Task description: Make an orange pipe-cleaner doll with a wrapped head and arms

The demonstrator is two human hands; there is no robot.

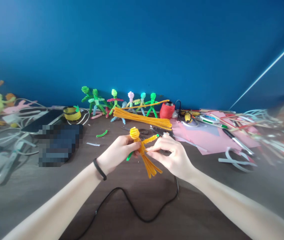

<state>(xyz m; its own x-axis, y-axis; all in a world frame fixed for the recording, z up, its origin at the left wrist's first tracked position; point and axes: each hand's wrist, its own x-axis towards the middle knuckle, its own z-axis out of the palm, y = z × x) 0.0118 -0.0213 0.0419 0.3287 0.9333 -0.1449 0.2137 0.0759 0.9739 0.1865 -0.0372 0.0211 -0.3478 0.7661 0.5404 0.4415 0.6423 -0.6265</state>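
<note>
Both hands meet over the middle of the dark table [137,186] around an orange pipe-cleaner figure [145,155] with a coiled yellow head, green-tipped arms and loose orange strands hanging below. My left hand [118,151] is closed around its body from the left. My right hand [170,155] pinches the figure's waist from the right, fingers together.
A bundle of orange pipe cleaners [142,119] lies behind the hands, with a row of finished green, pink and blue figures [117,101] along the blue wall. A red yarn spool [167,110], pink paper [206,136], scissors [144,131], a black cable [137,206] and a blurred dark object [57,143] are nearby.
</note>
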